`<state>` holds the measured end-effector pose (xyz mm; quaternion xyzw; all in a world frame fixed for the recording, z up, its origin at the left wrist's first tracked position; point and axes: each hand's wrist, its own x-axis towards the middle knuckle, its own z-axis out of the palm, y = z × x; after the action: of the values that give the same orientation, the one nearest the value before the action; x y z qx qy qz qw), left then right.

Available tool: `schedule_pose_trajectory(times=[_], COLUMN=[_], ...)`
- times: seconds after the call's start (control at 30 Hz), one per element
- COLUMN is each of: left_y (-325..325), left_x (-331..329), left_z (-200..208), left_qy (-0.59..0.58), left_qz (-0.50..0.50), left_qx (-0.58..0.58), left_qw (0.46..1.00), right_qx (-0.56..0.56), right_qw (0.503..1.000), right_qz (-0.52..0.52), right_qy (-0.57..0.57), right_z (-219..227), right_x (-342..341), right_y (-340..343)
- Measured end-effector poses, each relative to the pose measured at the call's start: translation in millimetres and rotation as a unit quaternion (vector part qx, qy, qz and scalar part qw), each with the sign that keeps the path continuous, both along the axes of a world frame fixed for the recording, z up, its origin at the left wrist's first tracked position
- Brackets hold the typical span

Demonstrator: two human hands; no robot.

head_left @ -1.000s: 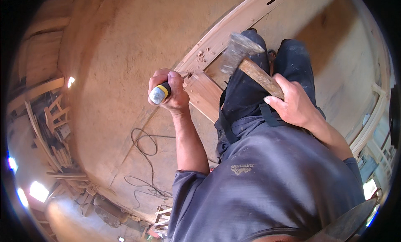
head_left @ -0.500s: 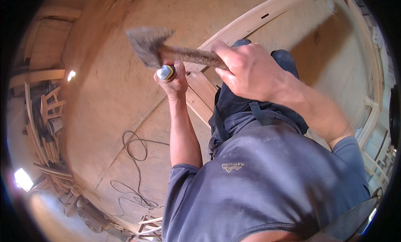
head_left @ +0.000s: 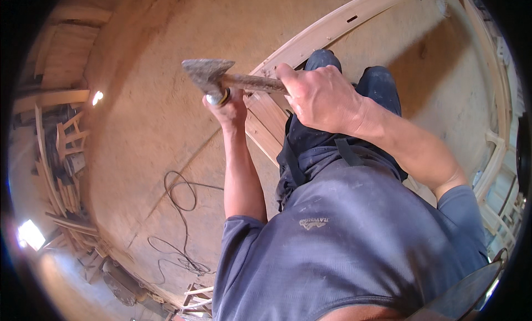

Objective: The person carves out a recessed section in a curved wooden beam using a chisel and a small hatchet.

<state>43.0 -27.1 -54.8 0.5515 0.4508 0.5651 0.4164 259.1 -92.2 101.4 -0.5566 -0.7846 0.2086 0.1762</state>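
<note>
Observed hatchet (head_left: 208, 71) held by wooden shaft (head_left: 256, 82) in right hand (head_left: 327, 99), with fingers wrapped around it. Noted metal-capped tool handle (head_left: 218, 98) with yellow band, enclosed in fist of left hand (head_left: 234, 108), at underside of hatchet head; cannot tell whether touching. Located both near lower-left end of long pale plank (head_left: 316, 41), just beside shorter board (head_left: 267, 121). Recorded looped dark cable (head_left: 193, 200) on floor (head_left: 130, 132), left of left forearm (head_left: 243, 171).
</note>
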Motion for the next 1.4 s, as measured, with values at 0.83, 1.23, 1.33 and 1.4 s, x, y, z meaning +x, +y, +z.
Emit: schedule_pose_trajectory(times=[0.83, 1.23, 1.33, 1.4], left_y=[15, -2, -4, -6], left_x=[9, 0, 2, 12], left_z=[46, 27, 24, 25], left_qy=[-0.116, -0.202, -0.203, -0.173], left_qz=[0.016, 0.041, 0.064, 0.079], left_qx=[-0.038, 0.015, 0.03, 0.03], left_qw=[0.992, 0.978, 0.977, 0.981], right_qx=[-0.31, -0.244, -0.21, -0.193], right_qw=[0.901, 0.932, 0.943, 0.948], right_qz=[-0.259, -0.209, -0.192, -0.187], right_qy=[0.157, 0.17, 0.171, 0.172], right_z=[-98, -76, -71, -74], right_x=[72, 67, 67, 67], right_y=[-45, -39, -30, -28])
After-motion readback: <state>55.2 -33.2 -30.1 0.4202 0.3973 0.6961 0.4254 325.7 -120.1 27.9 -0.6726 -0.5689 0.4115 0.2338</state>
